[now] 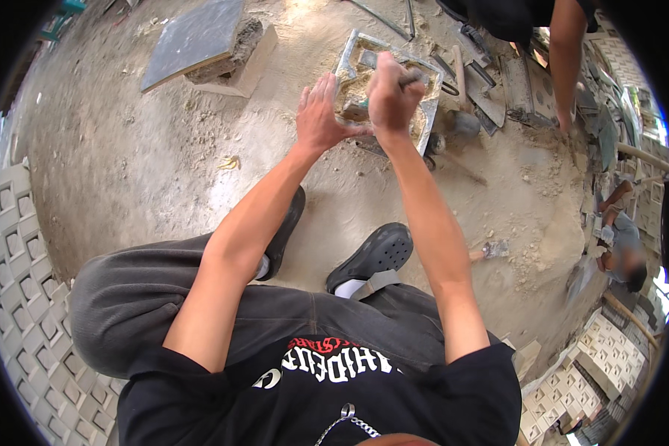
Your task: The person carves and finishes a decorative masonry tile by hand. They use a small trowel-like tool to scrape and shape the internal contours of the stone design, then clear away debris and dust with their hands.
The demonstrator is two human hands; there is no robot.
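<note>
Head view: right hand clenched on a tool handle over the metal mould; left hand open alongside, steadying it

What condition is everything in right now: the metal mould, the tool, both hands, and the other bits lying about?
Metal mould: on the ground, filled with sandy mix.
Tool: gripped, over the mould.
Right hand: fisted around the tool.
Left hand: open, fingers spread, at the mould's edge.
Grey slab: tilted, propped on a block.
Hammer: lying loose on the ground.
Patterned blocks: stacked in rows.
</note>
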